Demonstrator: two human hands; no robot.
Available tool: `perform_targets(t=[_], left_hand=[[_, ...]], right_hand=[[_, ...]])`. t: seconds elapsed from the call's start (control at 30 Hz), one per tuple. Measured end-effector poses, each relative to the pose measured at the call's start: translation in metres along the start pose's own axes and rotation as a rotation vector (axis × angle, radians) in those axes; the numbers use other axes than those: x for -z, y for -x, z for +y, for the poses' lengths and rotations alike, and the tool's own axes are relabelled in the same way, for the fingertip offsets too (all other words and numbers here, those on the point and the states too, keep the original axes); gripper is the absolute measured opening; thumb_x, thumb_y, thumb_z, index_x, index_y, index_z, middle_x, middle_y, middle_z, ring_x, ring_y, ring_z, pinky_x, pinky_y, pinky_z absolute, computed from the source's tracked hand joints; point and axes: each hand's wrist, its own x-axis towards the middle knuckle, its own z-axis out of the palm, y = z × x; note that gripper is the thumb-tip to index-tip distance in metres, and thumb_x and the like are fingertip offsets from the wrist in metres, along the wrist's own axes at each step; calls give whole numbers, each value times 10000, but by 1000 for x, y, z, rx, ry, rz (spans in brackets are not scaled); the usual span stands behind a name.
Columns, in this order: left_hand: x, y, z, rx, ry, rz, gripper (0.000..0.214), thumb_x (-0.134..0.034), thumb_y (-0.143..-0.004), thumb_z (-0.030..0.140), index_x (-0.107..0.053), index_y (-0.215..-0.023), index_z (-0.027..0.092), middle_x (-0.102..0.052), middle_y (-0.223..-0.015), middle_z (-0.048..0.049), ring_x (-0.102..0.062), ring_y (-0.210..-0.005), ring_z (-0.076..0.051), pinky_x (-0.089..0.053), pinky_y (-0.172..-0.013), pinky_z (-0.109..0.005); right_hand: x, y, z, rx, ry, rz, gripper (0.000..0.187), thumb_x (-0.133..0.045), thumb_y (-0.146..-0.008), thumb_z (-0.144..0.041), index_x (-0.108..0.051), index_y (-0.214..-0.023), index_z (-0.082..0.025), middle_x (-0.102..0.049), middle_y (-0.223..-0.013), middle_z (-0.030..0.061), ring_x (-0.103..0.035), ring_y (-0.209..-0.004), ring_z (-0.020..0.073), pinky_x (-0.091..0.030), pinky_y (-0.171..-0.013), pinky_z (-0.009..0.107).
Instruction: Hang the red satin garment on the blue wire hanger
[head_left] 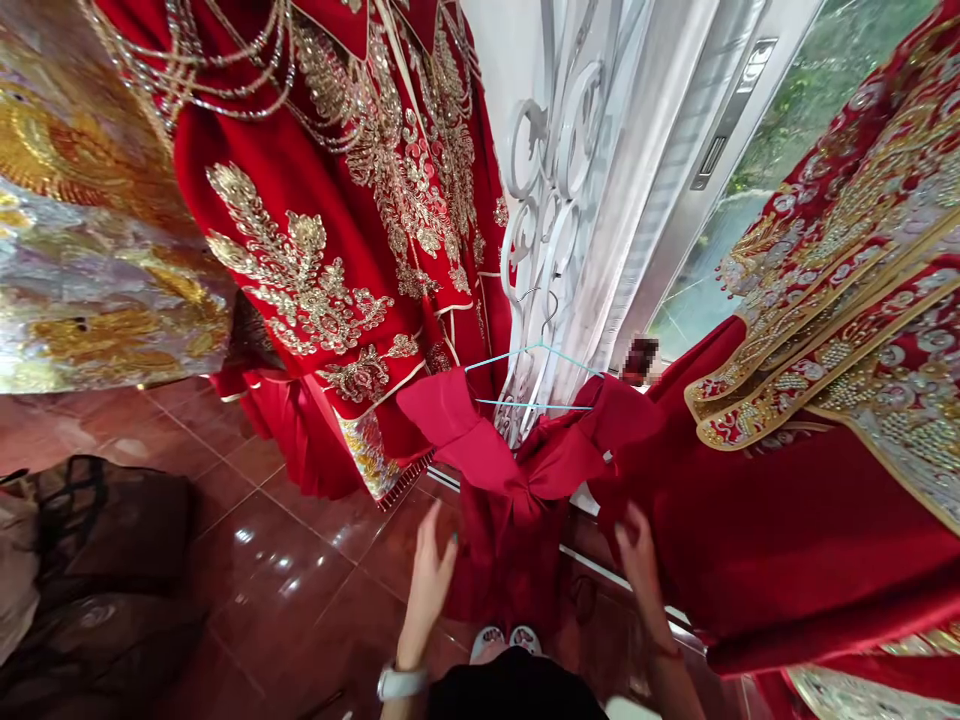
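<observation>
A plain red dress (517, 475) with wide shoulder pieces and a gathered front hangs before me on a thin light-blue hanger (534, 405). The hanger's hook sits against a white scrolled metal grille (544, 180). To the left of the skirt is my left hand (433, 555), fingers apart, holding nothing, a white watch (403, 683) on its wrist. On the skirt's right side my right hand (636, 545) is also open, its fingers spread near the red cloth. Whether the fingertips touch fabric I cannot tell.
An embroidered red jacket (322, 200) hangs at left, beside a gold-patterned cloth (97, 220). Beaded red-and-gold garments (862, 300) hang at right, near a window frame (720, 140). Dark bags (112, 540) lie on the shiny tiled floor (277, 540).
</observation>
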Motion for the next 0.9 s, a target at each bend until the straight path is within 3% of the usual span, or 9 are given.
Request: perform_targets(t=[0.1,0.2,0.3,0.37,0.47,0.6,0.77,0.9], left_hand=[[19,-62,67,-175,-34,230,578,-549,-897,381,-407,-1427,200,-502,-1414,-160,-478,-1333,-290,-374,-1136,-503],[25,-127,133,-351,-154,326,782,-710,-771,420,-379,-1441,189,-465,-1450,-168,-390,-1388,-334,-275,-1188,-534],[15,-174,167,-297,-275,312,864,-762,-719,424,-375,-1452,181,-443,-1483,-182,-297,-1436,-398,-192,-1185,-628],[6,-191,171,-231,-340,270,679,-715,-771,385,-483,-1375,181,-534,-1403,-172,-358,-1398,-409,-162,-1169,-674],[2,-201,160,-284,-353,215,424,-592,-858,291,-584,-1268,181,-631,-1291,-134,-496,-1291,-338,-265,-1175,-578],[17,-204,145,-425,-362,112,445,-510,-885,218,-557,-1323,158,-614,-1357,-113,-523,-1289,-270,-364,-1155,-441],[26,-209,144,-446,-430,27,467,-453,-906,190,-521,-1367,159,-576,-1418,-117,-501,-1341,-258,-347,-1177,-446],[20,-206,150,-432,-468,77,458,-527,-899,261,-529,-1343,150,-588,-1395,-146,-501,-1333,-297,-347,-1163,-489]], right_hand=[[-15,-36,-61,183,-21,182,464,-554,-829,-381,-556,-1254,-196,-610,-1246,139,-606,-1124,264,-503,-955,443],[-46,-81,-126,430,93,313,466,-550,-831,-319,-543,-1282,-202,-583,-1287,137,-555,-1209,258,-437,-1042,454],[-72,-108,-158,464,332,302,486,-590,-807,-321,-571,-1278,-200,-533,-1372,158,-474,-1299,311,-362,-1093,510],[-79,-115,-160,434,416,236,382,-518,-854,-297,-626,-1208,-201,-588,-1307,152,-494,-1267,314,-380,-1069,497],[-76,-120,-155,431,469,168,356,-423,-898,-249,-661,-1156,-191,-662,-1171,141,-544,-1182,303,-423,-1015,453],[-61,-127,-157,443,555,21,368,-428,-882,-199,-654,-1172,-168,-676,-1147,150,-594,-1076,297,-456,-930,423],[-47,-130,-169,444,631,-105,411,-452,-856,-130,-651,-1208,-196,-691,-1156,128,-622,-1032,295,-468,-879,397],[-44,-129,-172,471,675,-122,413,-446,-861,-124,-655,-1211,-186,-707,-1125,126,-631,-1019,296,-477,-844,379]])
